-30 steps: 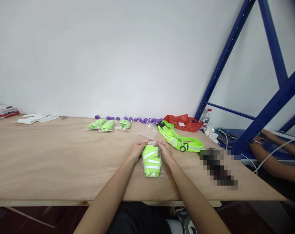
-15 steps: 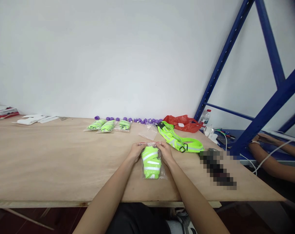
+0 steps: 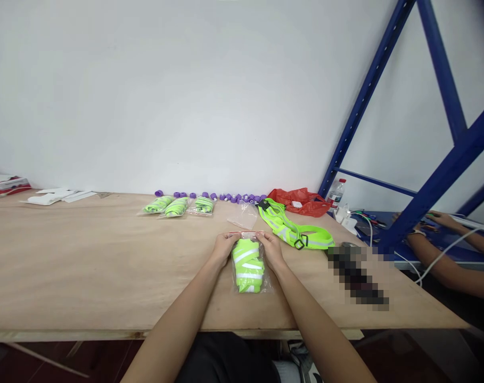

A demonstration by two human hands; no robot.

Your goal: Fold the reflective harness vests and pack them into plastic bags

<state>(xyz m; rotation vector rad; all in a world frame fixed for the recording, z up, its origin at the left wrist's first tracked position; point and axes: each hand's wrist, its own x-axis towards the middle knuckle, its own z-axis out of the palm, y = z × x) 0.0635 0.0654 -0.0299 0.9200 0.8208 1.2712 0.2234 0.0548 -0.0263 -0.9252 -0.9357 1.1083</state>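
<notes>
A clear zip bag (image 3: 268, 284) lies on the wooden table in front of me, with a folded neon-green reflective strap (image 3: 248, 266) inside. My left hand (image 3: 224, 247) pinches the bag's upper left corner, and my right hand (image 3: 270, 247) pinches the upper right corner. Between them runs the bag's red-lined top edge. Just beyond my hands is a flat clear bag (image 3: 243, 215). To its right a loose neon-green reflective strap (image 3: 292, 231) with black buckles lies in loops.
Several bagged green straps (image 3: 175, 207) lie toward the wall, before a row of small purple rings (image 3: 236, 198). A red plastic bag (image 3: 301, 202), a bottle (image 3: 337, 194) and a blue metal frame (image 3: 401, 223) stand right. Beyond it are a co-worker's arms (image 3: 437, 255).
My hands and the bag stay practically still. Beyond the blue frame, the co-worker's hands have shifted, the farther one now reaching over small items.
</notes>
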